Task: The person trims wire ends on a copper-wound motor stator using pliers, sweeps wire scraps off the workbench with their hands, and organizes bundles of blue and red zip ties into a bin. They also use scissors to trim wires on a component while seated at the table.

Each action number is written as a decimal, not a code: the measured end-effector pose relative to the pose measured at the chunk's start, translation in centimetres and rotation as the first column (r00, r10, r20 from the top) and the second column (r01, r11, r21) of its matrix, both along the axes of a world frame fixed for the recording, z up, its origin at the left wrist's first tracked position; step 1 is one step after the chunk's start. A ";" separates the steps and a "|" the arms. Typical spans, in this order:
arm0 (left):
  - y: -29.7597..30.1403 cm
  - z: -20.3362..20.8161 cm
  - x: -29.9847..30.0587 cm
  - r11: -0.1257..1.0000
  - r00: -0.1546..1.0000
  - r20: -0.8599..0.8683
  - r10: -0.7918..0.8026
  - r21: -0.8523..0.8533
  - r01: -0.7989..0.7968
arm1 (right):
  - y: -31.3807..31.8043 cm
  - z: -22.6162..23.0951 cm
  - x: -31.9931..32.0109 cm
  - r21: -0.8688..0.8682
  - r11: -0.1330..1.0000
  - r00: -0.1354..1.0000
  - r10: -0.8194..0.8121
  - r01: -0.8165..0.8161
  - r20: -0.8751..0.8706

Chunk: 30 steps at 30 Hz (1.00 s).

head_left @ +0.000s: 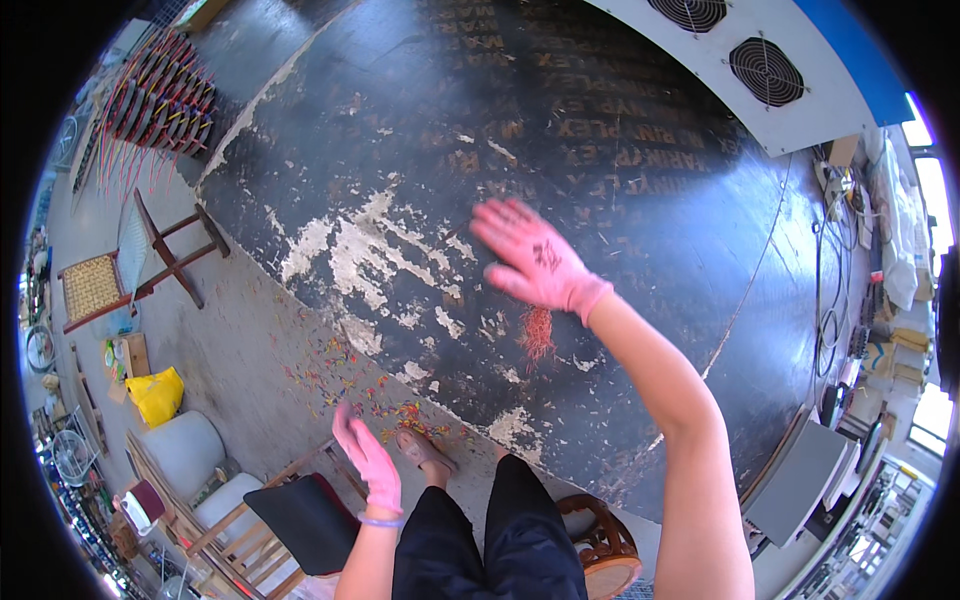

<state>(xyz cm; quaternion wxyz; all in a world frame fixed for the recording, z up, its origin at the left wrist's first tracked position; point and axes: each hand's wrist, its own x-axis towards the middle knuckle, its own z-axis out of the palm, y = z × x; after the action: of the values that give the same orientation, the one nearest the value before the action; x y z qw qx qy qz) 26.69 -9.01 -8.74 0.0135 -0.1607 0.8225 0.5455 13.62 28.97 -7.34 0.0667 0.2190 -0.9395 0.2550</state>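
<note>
Over the dark, worn tabletop, my right hand in a pink glove is spread palm down, with nothing gripped. Just below its wrist lies a small tangle of thin red strands, partly covered by the glove. My left hand, also gloved in pink with a purple band at the wrist, hangs off the table's near-left edge, fingers stretched and holding nothing. On the floor beyond it are many scattered colourful scraps. Whether my right palm touches the tabletop I cannot tell.
A black-seated wooden chair stands at my left, a carved wooden stool by my right leg. A folding chair, a yellow bag and a stack of bundled wires are farther left. A white panel with fans borders the far right.
</note>
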 end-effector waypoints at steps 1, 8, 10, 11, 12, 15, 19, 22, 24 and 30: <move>-1.0 -0.1 1.9 1.000 0.999 0.053 -0.001 -0.026 0.002 | -0.9 0.3 1.4 -0.043 0.997 0.997 0.073 -0.071 0.039; -5.8 -0.7 8.6 0.994 0.975 0.222 -0.022 -0.102 0.045 | -1.5 3.5 0.0 -0.102 0.979 0.983 0.179 -0.174 0.042; -5.2 -1.5 8.2 0.993 0.963 0.264 -0.061 -0.087 0.086 | -1.4 2.0 -3.7 -0.009 0.994 0.994 0.109 -0.109 0.000; -5.0 -1.6 7.9 0.992 0.953 0.294 -0.077 -0.077 0.104 | -2.0 1.6 -3.6 0.024 0.993 0.993 0.114 -0.114 0.004; -4.8 -1.8 7.6 0.990 0.941 0.324 -0.094 -0.065 0.121 | -2.3 1.3 -3.2 0.059 0.991 0.993 0.119 -0.119 0.007; -4.4 -2.3 6.8 0.994 0.945 0.321 -0.060 0.107 0.027 | -4.0 1.8 1.2 0.048 0.975 0.973 0.213 -0.217 0.085; -5.5 -5.2 7.8 0.990 0.941 0.339 -0.015 0.140 -0.034 | -6.0 4.7 5.9 -0.016 0.948 0.911 0.310 -0.318 0.272; -5.9 -6.7 9.2 0.982 0.938 0.346 -0.024 0.182 -0.042 | -7.9 5.7 3.7 0.094 0.982 0.976 0.151 -0.167 0.155; -5.7 -6.5 10.0 0.964 0.932 0.363 -0.014 0.251 -0.084 | -9.5 5.0 3.2 0.110 0.993 0.997 0.026 -0.033 0.067; -7.2 -4.5 12.1 0.951 0.899 0.437 -0.005 0.279 -0.131 | -20.6 4.3 9.5 -0.194 0.974 0.920 0.182 -0.119 0.347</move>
<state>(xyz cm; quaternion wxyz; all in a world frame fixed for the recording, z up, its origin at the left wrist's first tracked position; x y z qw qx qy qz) 38.76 -16.17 -13.26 0.2022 -0.3006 0.7003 0.6151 23.09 8.33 -3.07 -0.1093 0.2335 -0.8908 0.3743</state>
